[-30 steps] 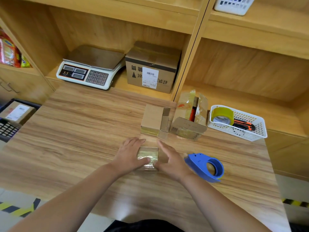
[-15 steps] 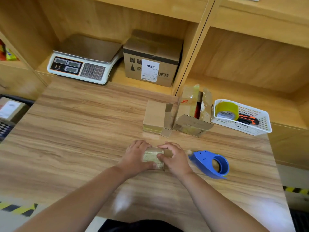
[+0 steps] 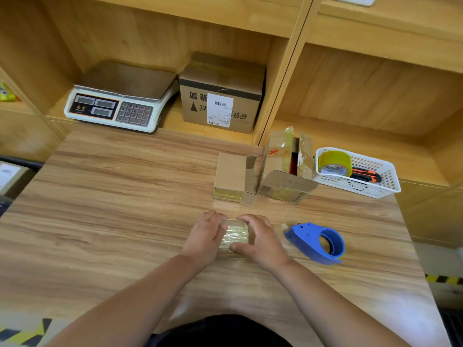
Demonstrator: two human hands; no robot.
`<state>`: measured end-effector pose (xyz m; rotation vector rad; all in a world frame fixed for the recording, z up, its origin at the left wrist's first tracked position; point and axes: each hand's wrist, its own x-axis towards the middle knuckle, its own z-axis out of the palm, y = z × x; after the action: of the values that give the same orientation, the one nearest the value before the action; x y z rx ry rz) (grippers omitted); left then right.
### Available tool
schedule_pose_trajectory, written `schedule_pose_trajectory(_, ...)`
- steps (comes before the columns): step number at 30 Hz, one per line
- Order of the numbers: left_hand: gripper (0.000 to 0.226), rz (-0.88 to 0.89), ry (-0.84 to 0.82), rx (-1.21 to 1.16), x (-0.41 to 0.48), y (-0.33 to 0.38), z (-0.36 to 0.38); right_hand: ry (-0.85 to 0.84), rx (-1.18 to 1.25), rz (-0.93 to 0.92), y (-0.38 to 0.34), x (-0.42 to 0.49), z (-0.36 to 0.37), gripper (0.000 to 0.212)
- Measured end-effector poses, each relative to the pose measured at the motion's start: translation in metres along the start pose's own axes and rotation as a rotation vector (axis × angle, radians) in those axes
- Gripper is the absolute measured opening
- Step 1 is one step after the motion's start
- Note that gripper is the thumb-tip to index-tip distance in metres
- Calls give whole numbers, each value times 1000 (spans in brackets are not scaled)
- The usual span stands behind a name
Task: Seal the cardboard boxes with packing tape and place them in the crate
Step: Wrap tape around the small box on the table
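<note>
Cardboard wrapped in shiny clear tape is sitting between the two hands: the small box (image 3: 234,237) is resting on the wooden table (image 3: 112,196), close in front of the person's body. The left hand (image 3: 205,237) is gripping its left side, fingers curled over the far edge. The right hand (image 3: 263,242) is gripping the right side, fingers bent over the far corner and thumb pressing on the near edge of the taped top. The fingertips of both hands are nearly meeting along the box's far edge.

Just to the right of the right hand, a blue tape dispenser (image 3: 317,242) is lying on the table, untouched. Beyond the fingertips of both hands, two more cardboard boxes are standing side by side with flaps open: a plain open box (image 3: 231,176) and, right of it, a taller open box (image 3: 285,171) (something red is showing inside it). Farther right of the right hand, a white basket (image 3: 370,189) is holding a tape roll (image 3: 334,162) and an orange-and-black knife (image 3: 365,175).

Well beyond the left hand, a white scale (image 3: 120,98) and a big labelled box (image 3: 220,96) are sitting side by side on a shelf. Far to the left of the left hand, past the table edge, a dark crate (image 3: 25,163) is showing only in part
</note>
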<state>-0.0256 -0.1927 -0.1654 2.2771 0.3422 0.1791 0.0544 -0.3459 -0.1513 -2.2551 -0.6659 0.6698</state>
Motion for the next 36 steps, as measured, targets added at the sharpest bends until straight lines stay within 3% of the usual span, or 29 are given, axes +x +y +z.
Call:
schedule_pose_trajectory(2, 24, 5, 0, 6, 0, 0, 1, 32, -14, 3, -1, 0, 2, 56)
schedule_pose_trajectory(5, 24, 24, -3, 22, 0, -2, 0, 187, 111, 23, -9, 4, 9, 28)
schedule_pose_trajectory(8, 24, 36, -12, 11, 1, -3, -1, 212, 150, 28, -12, 8, 12, 25)
schedule_pose_trajectory(11, 28, 29, -144, -70, 4, -6, -9, 222, 75, 16, -7, 8, 13, 15)
schedule_pose_trajectory(14, 72, 10, -391, -44, 11, -19, -29, 233, 72, 27, -7, 8, 13, 10)
schedule_pose_trajectory(16, 86, -2, -407, -11, 13, -26, -39, 230, 64, 20, -8, 7, 14, 9)
schedule_pose_trajectory(22, 37, 21, -204, -92, 0, -28, -24, 208, -110, -9, -11, 4, 17, 24)
schedule_pose_trajectory(25, 33, 8, -167, -97, 0, -28, -19, 185, -185, -2, -15, 3, 18, 47)
schedule_pose_trajectory(30, 40, -9, -92, -131, -1, -25, -12, 231, -217, 100, -30, 7, 28, 54)
schedule_pose_trajectory(33, 26, -27, -29, -157, 1, -30, -10, 229, -241, 140, -33, 8, 36, 54)
schedule_pose_trajectory(36, 26, -7, -23, -139, 2, -32, -8, 217, -241, 97, -30, 9, 37, 36)
